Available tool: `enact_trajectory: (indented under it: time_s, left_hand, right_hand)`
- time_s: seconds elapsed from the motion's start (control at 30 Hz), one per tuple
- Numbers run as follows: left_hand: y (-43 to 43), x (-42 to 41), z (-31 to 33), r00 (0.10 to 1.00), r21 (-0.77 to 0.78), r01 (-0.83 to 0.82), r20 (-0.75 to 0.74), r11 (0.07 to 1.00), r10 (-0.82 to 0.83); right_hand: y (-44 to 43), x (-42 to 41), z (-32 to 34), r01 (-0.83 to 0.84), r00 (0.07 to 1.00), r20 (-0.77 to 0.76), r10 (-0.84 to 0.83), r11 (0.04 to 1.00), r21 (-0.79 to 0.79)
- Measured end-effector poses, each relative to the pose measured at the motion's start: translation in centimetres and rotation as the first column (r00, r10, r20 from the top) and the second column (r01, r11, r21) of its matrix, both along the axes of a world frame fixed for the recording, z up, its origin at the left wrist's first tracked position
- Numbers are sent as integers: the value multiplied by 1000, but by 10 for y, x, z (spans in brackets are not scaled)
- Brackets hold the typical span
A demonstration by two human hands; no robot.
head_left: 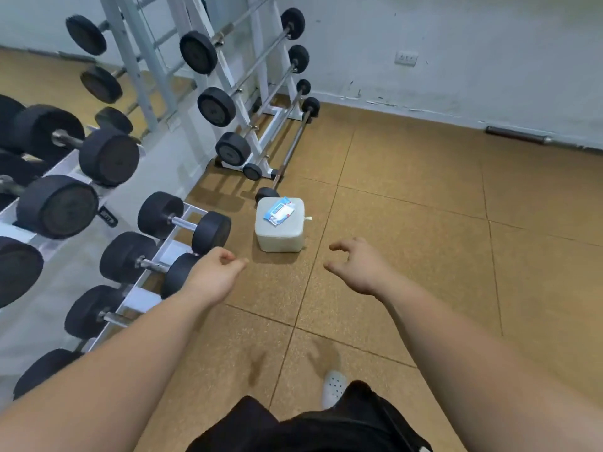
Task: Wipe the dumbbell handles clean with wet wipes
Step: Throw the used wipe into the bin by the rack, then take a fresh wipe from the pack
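The step in hand looks like fetching a wipe, since neither hand holds anything yet. The left hand (217, 275) reaches forward with its fingers loosely curled toward the thumb and nothing between them, and the right hand (357, 270) is held out beside it with fingers relaxed and slightly hooked, also bare. The pack of wet wipes (279, 211) lies flat on top of a white box (280, 238) that stands on the floor (408, 239), just ahead of both hands and between them. To do this well, one hand should probably pin the pack down while the other peels the flap and draws a single sheet, because the pack looks light and would likely lift with the pull. The dumbbells (182, 222) sit to the left on a white rack (143, 296), in rows on more than one tier, near the left forearm. They have dark round heads, and each bright metal handle (180, 221) is short, so a wipe wrapped round it and twisted should cover it. Whether the handles are dirty cannot be told from here.
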State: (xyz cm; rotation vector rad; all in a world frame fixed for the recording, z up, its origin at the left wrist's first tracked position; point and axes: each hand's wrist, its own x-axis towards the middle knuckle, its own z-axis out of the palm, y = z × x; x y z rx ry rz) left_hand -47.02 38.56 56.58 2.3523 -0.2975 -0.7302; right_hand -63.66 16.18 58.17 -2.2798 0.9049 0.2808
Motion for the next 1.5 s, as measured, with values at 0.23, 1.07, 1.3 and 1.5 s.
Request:
enact_trajectory:
  time_s: [0.23,1.07,1.3,1.5]
  left_hand:
    - [-119,85,-21,994,-8,-78,-78,997,77]
    - [-387,430,-329,947,176,-191,-225,966,229]
    - [-391,432,-522,997,241,-41,68,970,26]
    - [-396,456,-615,947,366,254,93,895,-307]
  right_hand:
    - [-127,108,-12,-78,994,-78,78,997,-7]
    - [-401,528,-345,-502,841,-174,512,859,102]
    - [-402,567,-520,-708,705,4,709,704,44]
    - [-400,590,-633,-821,545,221,809,568,-53]
